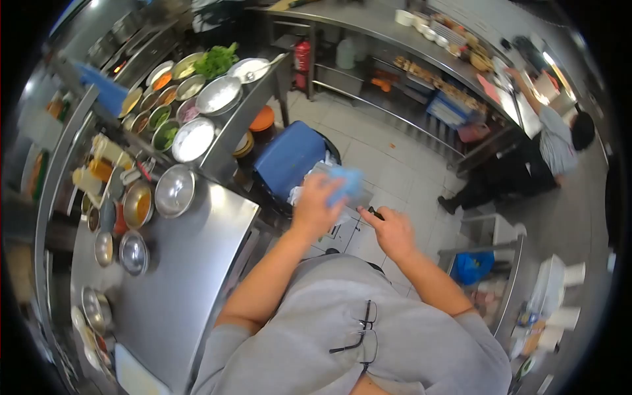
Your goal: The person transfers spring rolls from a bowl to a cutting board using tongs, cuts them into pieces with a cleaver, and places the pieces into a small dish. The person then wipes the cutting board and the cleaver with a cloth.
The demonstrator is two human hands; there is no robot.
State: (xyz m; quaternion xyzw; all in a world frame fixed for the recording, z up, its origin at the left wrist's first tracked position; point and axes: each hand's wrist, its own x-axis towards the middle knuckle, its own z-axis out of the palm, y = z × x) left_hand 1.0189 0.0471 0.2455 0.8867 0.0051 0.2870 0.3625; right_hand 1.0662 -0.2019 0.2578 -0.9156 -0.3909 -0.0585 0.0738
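My left hand [315,205] is closed on a blue cloth [345,184], which is blurred by motion. Just to the right, my right hand [393,234] grips the dark handle of a knife [376,213]. The knife's greyish blade points up and left toward the cloth, partly hidden by it and smeared. Both hands are in front of my body, above the tiled floor and beside a bin with a blue lid [288,158].
To my left runs a steel counter [191,263] with metal bowls [176,191] and ingredient pans [192,139]. Farther off stands a steel shelf table [368,33]. A person [536,155] bends over it at right. A low rack holds a blue bag [474,266].
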